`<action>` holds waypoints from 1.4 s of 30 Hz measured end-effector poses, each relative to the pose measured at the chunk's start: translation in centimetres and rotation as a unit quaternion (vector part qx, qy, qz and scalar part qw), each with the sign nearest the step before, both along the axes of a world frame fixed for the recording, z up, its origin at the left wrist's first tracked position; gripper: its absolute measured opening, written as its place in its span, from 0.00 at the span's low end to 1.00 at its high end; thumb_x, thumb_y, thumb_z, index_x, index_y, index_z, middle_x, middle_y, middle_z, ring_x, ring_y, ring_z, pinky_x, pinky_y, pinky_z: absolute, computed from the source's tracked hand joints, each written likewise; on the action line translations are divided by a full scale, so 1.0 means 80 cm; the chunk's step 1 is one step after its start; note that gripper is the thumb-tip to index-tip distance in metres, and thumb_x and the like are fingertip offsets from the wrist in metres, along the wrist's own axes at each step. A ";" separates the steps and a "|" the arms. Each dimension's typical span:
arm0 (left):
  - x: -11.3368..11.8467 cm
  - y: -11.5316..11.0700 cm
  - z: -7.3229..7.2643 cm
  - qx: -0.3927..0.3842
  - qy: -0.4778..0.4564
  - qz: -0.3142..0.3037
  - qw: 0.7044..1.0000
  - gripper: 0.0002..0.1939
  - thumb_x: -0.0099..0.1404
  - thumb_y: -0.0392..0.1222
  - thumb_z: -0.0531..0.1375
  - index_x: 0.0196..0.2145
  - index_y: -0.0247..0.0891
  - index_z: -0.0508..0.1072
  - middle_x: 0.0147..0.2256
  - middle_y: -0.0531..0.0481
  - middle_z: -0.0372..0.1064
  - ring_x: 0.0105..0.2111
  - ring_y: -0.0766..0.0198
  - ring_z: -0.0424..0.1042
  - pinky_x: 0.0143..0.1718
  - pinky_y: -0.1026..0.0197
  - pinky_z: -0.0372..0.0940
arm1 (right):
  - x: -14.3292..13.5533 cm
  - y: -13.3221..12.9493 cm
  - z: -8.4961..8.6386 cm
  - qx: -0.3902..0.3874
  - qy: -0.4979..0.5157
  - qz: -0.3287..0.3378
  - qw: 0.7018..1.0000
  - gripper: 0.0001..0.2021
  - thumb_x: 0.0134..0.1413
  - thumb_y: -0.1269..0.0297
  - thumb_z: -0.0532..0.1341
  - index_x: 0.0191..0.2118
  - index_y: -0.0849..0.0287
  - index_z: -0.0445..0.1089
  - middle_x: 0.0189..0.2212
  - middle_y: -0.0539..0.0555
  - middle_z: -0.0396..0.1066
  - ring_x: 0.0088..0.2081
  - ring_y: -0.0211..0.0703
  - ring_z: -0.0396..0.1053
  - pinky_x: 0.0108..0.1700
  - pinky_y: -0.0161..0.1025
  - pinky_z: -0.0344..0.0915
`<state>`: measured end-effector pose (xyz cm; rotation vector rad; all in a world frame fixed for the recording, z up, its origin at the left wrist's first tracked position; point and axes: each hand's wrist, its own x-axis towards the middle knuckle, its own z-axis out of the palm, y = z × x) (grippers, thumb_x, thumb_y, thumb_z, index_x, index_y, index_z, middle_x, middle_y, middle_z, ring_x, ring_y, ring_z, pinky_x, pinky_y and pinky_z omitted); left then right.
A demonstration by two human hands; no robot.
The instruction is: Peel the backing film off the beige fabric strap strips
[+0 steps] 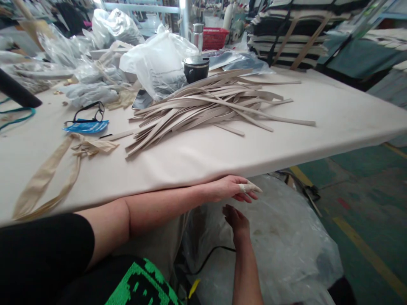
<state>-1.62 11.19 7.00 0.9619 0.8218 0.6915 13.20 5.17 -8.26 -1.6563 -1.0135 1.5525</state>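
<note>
My left hand (237, 189) is at the table's front edge, its fingers apart and pointing right, with pale tape round one finger. It holds nothing. Just below it is my right hand (235, 218), raised over a large clear plastic bag (286, 224); its fingers are partly curled and what they hold, if anything, is hidden. The two hands are apart. On the table (203, 156), beyond both hands, lies a loose pile of beige strips (203, 103).
Glasses (90, 114) rest on a blue packet (85, 126) at the left, near a tan cloth band (44, 186). Behind the strips are a dark mug (196, 70), a phone (142, 100) and white plastic bags (155, 59). Stacked fabric (286, 38) stands at the back right.
</note>
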 end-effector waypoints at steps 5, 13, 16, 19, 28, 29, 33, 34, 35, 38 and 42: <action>0.003 -0.004 -0.006 0.069 0.049 -0.024 0.996 0.18 0.60 0.49 0.57 0.43 0.33 0.71 0.39 0.44 0.71 0.34 0.67 0.69 0.39 0.62 0.62 | 0.044 -0.011 0.053 0.003 0.004 -0.016 1.000 0.21 0.43 0.48 0.63 0.36 0.61 0.76 0.32 0.58 0.77 0.36 0.49 0.73 0.37 0.41 0.67; 0.006 -0.015 -0.026 0.260 0.271 -0.188 0.907 0.32 0.55 0.47 0.62 0.56 0.34 0.62 0.48 0.41 0.67 0.45 0.56 0.67 0.44 0.60 0.60 | 0.030 -0.034 0.069 0.021 0.112 -0.092 0.989 0.19 0.39 0.50 0.67 0.35 0.59 0.76 0.32 0.55 0.77 0.35 0.46 0.74 0.41 0.41 0.69; 0.012 -0.028 -0.041 0.320 0.339 -0.265 0.844 0.45 0.50 0.45 0.66 0.61 0.34 0.51 0.51 0.39 0.65 0.46 0.52 0.67 0.43 0.60 0.61 | 0.026 -0.041 0.075 0.034 0.138 -0.107 0.984 0.19 0.37 0.50 0.68 0.34 0.60 0.76 0.33 0.55 0.77 0.35 0.46 0.74 0.42 0.42 0.69; 0.018 -0.037 -0.047 0.354 0.380 -0.286 0.806 0.41 0.53 0.41 0.62 0.62 0.36 0.49 0.43 0.44 0.71 0.42 0.57 0.70 0.37 0.63 0.62 | 0.027 -0.045 0.083 0.047 0.149 -0.106 0.982 0.20 0.36 0.50 0.68 0.34 0.60 0.76 0.33 0.55 0.77 0.36 0.47 0.74 0.44 0.44 0.68; -0.004 -0.014 -0.021 0.379 0.479 -0.241 0.754 0.29 0.51 0.27 0.53 0.52 0.36 0.67 0.40 0.44 0.72 0.40 0.57 0.71 0.37 0.64 0.62 | 0.120 -0.061 0.022 0.032 -0.057 -0.158 0.985 0.31 0.42 0.43 0.58 0.47 0.62 0.67 0.47 0.63 0.71 0.44 0.50 0.71 0.41 0.42 0.68; -0.008 -0.010 -0.019 0.370 0.491 -0.229 0.755 0.29 0.51 0.27 0.53 0.52 0.35 0.67 0.39 0.44 0.73 0.39 0.57 0.71 0.36 0.63 0.62 | 0.131 -0.065 0.011 0.021 -0.096 -0.150 0.984 0.30 0.42 0.43 0.57 0.45 0.62 0.68 0.46 0.63 0.71 0.45 0.52 0.71 0.40 0.43 0.68; -0.017 -0.002 -0.011 0.327 0.520 -0.177 0.769 0.32 0.50 0.28 0.55 0.55 0.33 0.64 0.36 0.43 0.72 0.35 0.57 0.71 0.34 0.63 0.61 | 0.139 -0.077 -0.021 -0.016 -0.224 -0.073 0.972 0.16 0.44 0.53 0.60 0.34 0.60 0.73 0.37 0.61 0.75 0.44 0.51 0.71 0.45 0.47 0.65; -0.019 0.000 -0.010 0.321 0.516 -0.166 0.777 0.32 0.50 0.28 0.55 0.55 0.33 0.63 0.37 0.43 0.72 0.36 0.57 0.70 0.34 0.64 0.61 | 0.135 -0.078 -0.025 -0.022 -0.247 -0.053 0.967 0.13 0.44 0.57 0.61 0.32 0.60 0.73 0.35 0.60 0.75 0.42 0.50 0.71 0.47 0.48 0.63; -0.020 0.000 -0.009 0.316 0.507 -0.156 0.787 0.32 0.50 0.28 0.55 0.55 0.33 0.63 0.38 0.43 0.71 0.36 0.58 0.70 0.35 0.64 0.60 | 0.131 -0.078 -0.027 -0.028 -0.267 -0.037 0.963 0.11 0.44 0.59 0.61 0.31 0.61 0.73 0.33 0.59 0.75 0.41 0.50 0.71 0.48 0.49 0.62; -0.023 0.002 -0.011 0.304 0.470 -0.132 0.818 0.33 0.49 0.28 0.54 0.55 0.34 0.63 0.36 0.46 0.71 0.34 0.60 0.68 0.33 0.65 0.59 | 0.126 -0.073 -0.024 -0.030 -0.325 -0.028 0.945 0.14 0.47 0.59 0.57 0.36 0.61 0.74 0.35 0.61 0.75 0.42 0.54 0.70 0.47 0.49 0.61; -0.023 0.003 -0.012 0.276 0.410 -0.106 0.863 0.35 0.48 0.28 0.53 0.57 0.33 0.61 0.28 0.51 0.66 0.27 0.66 0.64 0.27 0.67 0.55 | 0.154 -0.060 -0.014 -0.025 -0.396 -0.116 0.910 0.26 0.54 0.51 0.48 0.55 0.58 0.65 0.46 0.62 0.70 0.48 0.57 0.67 0.49 0.49 0.59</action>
